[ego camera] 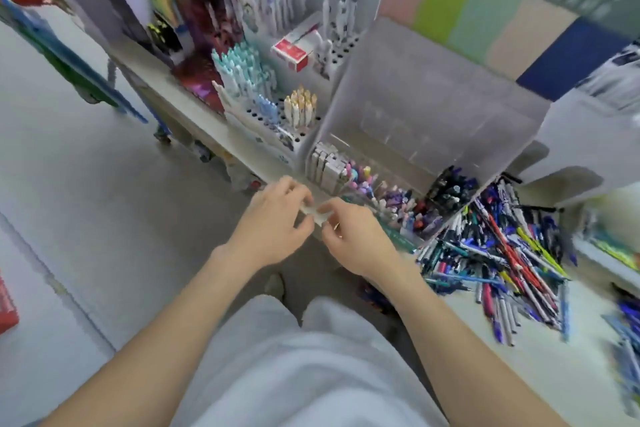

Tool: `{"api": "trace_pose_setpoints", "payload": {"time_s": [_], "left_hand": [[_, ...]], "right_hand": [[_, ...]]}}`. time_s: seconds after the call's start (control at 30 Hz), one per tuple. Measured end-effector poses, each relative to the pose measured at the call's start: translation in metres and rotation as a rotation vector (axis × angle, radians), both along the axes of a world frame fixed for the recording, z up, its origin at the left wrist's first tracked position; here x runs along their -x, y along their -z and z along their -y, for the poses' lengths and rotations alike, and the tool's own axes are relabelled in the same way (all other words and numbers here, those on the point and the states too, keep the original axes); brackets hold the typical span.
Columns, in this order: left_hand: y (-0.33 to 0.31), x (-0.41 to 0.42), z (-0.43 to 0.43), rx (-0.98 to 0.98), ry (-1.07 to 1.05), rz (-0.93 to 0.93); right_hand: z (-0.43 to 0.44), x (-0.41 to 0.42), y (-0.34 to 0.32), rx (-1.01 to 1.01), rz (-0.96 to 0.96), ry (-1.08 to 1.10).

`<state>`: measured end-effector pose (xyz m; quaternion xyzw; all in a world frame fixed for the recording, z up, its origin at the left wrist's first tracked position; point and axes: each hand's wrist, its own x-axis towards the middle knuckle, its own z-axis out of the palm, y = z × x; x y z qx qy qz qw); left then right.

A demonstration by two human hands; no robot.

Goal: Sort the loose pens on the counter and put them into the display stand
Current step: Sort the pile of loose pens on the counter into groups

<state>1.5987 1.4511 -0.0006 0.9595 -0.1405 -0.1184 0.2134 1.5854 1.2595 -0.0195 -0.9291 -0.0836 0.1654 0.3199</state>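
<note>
A big heap of loose pens (pixel 502 253), mostly blue, red, white and yellow, lies on the white counter at the right. The clear acrylic display stand (pixel 433 107) rises behind it, its front compartments holding pastel and dark pens (pixel 391 198). My left hand (pixel 273 218) and my right hand (pixel 349 236) meet in front of the stand's left corner. Both pinch a small pale, whitish object (pixel 317 213) between their fingertips; blur hides what it is.
A white perforated pen rack (pixel 277 114) with teal, blue and cream pens stands left of the stand, a red-and-white box (pixel 291 52) behind it. More pens (pixel 627 329) lie at the far right edge. Grey floor spreads to the left, with a blue cart frame (pixel 86 66).
</note>
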Motion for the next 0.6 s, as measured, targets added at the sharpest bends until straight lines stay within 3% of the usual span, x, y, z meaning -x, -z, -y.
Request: {"api": "trace_pose_setpoints", "payload": {"time_s": [0.3,0.6], "left_hand": [[0.01,-0.045,0.058,0.094,0.359,0.01],[0.013,0.015,0.168,0.136,0.564,-0.061]], "right_hand": [[0.034,0.045,0.001,-0.164,0.016,0.686],[0.117,0.127,0.008,-0.174,0.006,0.963]]}}
